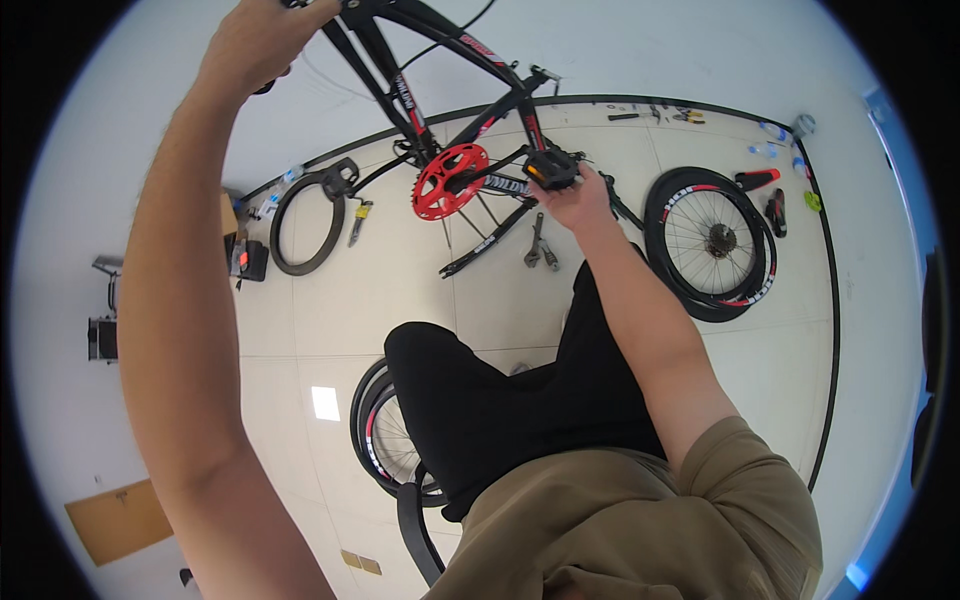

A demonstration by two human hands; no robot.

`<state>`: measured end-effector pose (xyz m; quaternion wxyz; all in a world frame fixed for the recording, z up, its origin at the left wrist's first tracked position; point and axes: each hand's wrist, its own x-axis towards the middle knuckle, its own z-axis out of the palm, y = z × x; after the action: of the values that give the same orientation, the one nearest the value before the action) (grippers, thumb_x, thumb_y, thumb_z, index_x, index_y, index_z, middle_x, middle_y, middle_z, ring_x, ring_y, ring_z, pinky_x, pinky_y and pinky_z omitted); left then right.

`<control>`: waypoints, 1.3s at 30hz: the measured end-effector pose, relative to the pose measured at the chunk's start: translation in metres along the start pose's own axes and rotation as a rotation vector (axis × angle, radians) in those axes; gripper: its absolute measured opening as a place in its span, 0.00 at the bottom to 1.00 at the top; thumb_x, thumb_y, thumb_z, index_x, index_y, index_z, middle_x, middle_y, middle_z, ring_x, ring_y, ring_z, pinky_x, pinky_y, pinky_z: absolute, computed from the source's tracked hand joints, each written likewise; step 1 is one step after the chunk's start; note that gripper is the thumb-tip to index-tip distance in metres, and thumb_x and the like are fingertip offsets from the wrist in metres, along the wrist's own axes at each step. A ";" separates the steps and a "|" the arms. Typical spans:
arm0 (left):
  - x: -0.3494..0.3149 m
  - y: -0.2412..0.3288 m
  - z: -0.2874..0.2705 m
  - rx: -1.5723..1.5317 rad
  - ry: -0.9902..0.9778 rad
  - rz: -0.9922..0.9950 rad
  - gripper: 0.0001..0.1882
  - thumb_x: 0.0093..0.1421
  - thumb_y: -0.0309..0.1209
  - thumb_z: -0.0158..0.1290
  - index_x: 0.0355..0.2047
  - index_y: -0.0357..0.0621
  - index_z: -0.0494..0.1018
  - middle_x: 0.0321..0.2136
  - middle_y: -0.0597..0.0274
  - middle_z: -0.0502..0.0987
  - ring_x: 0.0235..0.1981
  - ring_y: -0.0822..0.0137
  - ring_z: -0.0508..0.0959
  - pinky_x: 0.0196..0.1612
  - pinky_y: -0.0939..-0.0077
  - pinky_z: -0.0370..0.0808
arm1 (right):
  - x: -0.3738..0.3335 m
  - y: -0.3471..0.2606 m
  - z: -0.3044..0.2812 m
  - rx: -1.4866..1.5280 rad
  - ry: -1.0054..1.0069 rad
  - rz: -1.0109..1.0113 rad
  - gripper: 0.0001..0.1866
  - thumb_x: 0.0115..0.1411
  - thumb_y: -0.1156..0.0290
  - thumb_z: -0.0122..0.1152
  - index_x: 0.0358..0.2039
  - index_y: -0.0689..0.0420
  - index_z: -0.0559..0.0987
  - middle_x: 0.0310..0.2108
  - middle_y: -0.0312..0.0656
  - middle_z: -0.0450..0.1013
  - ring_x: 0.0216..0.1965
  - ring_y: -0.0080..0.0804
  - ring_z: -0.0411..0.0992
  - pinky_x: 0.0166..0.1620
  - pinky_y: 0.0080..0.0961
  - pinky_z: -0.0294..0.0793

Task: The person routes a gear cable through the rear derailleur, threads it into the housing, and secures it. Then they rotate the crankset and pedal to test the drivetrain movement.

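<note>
The bike frame stands at the top middle, ahead of the person. The left hand grips it at its upper left end; the right hand holds the pedal at its lower right. The chainring sits just left of the pedal. On the floor beyond, a loose tyre lies to the left and a wheel to the right. Wrenches lie between them, under the frame. Another wheel lies near the person's knee, on its left. A cardboard sheet lies far left, near the lower edge.
</note>
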<state>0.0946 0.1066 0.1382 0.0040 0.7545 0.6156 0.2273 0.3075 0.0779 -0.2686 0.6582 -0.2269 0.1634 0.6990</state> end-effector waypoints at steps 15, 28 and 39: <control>-0.001 -0.006 -0.001 0.085 0.008 -0.014 0.26 0.58 0.39 0.58 0.45 0.27 0.66 0.25 0.52 0.76 0.22 0.65 0.76 0.20 0.71 0.74 | -0.159 0.146 -0.050 -1.950 -0.764 0.061 0.15 0.57 0.71 0.53 0.41 0.57 0.85 0.43 0.48 0.81 0.48 0.45 0.77 0.55 0.37 0.75; 0.000 -0.012 -0.004 0.083 0.035 0.108 0.29 0.55 0.42 0.58 0.45 0.26 0.66 0.25 0.47 0.78 0.22 0.58 0.78 0.24 0.65 0.77 | -0.100 0.138 -0.125 -2.098 -0.331 0.105 0.17 0.53 0.76 0.52 0.40 0.61 0.85 0.42 0.52 0.80 0.47 0.47 0.78 0.53 0.37 0.76; 0.004 -0.009 -0.002 0.105 0.014 -0.004 0.28 0.56 0.42 0.58 0.45 0.27 0.67 0.25 0.48 0.78 0.22 0.59 0.78 0.25 0.65 0.77 | -0.112 0.138 -0.115 -2.059 -0.367 0.168 0.17 0.52 0.77 0.52 0.40 0.62 0.85 0.43 0.53 0.80 0.48 0.47 0.78 0.53 0.36 0.76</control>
<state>0.0863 0.1120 0.1387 -0.0395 0.7508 0.6283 0.2000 0.1855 -0.0879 -0.3156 0.1113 -0.5556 -0.5974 0.5674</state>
